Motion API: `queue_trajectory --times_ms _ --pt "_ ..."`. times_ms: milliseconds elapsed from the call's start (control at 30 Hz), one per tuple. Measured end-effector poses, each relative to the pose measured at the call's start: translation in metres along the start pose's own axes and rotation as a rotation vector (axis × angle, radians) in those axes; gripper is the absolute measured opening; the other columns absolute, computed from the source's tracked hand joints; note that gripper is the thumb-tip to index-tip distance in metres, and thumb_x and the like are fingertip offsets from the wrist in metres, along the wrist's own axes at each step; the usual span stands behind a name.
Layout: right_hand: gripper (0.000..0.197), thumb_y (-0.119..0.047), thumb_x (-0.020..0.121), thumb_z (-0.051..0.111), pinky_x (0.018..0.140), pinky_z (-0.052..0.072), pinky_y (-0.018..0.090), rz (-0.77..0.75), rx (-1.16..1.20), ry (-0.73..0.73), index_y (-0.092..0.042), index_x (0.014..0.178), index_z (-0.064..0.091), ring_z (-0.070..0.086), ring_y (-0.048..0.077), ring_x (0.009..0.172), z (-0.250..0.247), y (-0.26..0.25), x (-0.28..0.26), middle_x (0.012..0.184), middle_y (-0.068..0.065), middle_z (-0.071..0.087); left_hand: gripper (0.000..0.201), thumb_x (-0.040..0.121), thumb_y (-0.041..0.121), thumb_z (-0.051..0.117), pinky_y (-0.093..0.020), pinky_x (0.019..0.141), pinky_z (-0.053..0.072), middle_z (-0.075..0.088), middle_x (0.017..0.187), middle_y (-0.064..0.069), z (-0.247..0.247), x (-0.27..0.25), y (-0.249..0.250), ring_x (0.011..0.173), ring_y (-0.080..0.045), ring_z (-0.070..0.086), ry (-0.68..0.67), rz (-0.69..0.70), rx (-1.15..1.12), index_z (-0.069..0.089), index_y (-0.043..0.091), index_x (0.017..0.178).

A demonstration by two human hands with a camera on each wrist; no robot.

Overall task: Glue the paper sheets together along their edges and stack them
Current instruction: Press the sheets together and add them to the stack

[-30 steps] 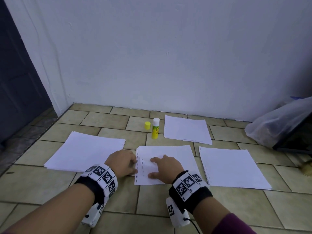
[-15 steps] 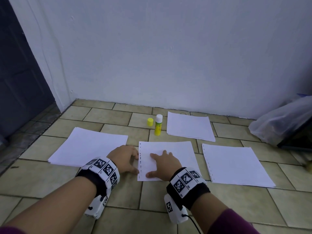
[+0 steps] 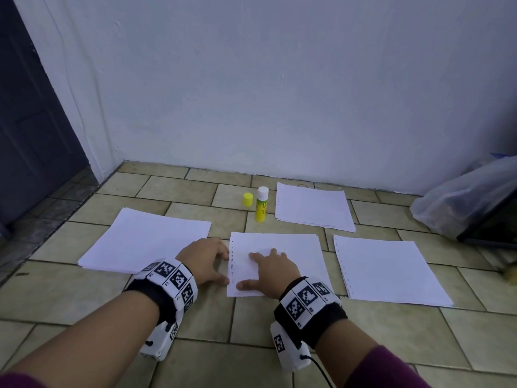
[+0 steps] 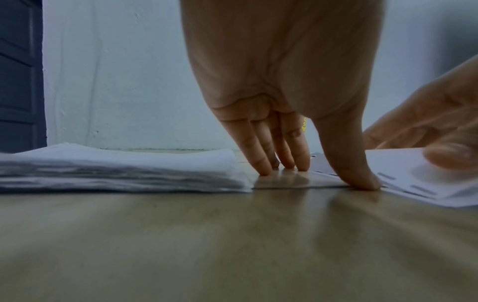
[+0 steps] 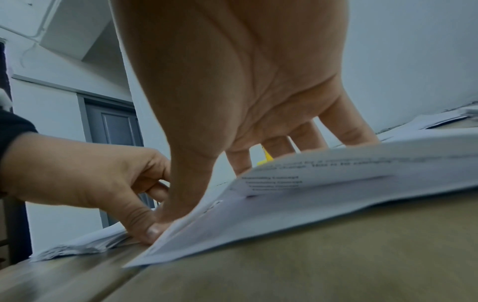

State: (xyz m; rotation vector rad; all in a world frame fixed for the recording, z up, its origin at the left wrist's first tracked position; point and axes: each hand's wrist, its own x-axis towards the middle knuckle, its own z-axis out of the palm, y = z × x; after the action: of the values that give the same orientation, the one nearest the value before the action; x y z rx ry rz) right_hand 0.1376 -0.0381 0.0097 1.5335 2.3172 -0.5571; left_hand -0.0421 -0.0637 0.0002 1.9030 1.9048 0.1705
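Pressing your right hand (image 3: 272, 271) flat with fingers spread on the punched sheets (image 3: 291, 256) at the floor's centre pins them while your left hand (image 3: 205, 260), fingertips down and holding nothing, squares their nine-o'clock edge; the uncapped glue stick (image 3: 261, 204) waits at twelve.

Right hand (image 3: 272, 271) flat on centre paper sheets (image 3: 291, 247); left hand (image 3: 205, 259) touching their punched edge.

Left hand (image 3: 205, 259) shifted slightly off the middle sheets (image 3: 291, 247) to their punched edge; right hand (image 3: 272, 268) unmoved
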Motion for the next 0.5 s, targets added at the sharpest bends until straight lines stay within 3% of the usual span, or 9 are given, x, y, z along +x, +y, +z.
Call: queue_trajectory --times_ms 167,500 --pt "0.073 -0.058 0.085 0.057 0.102 0.041 0.044 0.004 0.012 0.017 -0.028 0.146 0.029 0.037 0.035 0.129 -0.0033 -0.0008 -0.0002 0.142 0.015 0.036 0.05 0.069 0.037 0.082 -0.021 0.091 0.041 0.055 0.118 0.011 -0.0007 -0.0001 0.0014 0.108 -0.008 0.051 0.004 0.022 -0.005 0.061 0.023 0.112" --pt "0.081 -0.056 0.079 0.065 0.102 0.041 0.047 0.007 0.012 0.007 -0.025 0.144 0.028 0.032 0.037 0.132 -0.0019 -0.0027 -0.0019 0.142 0.017 0.034 0.059 0.072 0.036 0.08 -0.025 0.099 0.038 0.048 0.126 0.005 -0.0013 -0.001 0.0013 0.117 -0.012 0.046 -0.05 0.026 -0.012 0.051 0.021 0.121"
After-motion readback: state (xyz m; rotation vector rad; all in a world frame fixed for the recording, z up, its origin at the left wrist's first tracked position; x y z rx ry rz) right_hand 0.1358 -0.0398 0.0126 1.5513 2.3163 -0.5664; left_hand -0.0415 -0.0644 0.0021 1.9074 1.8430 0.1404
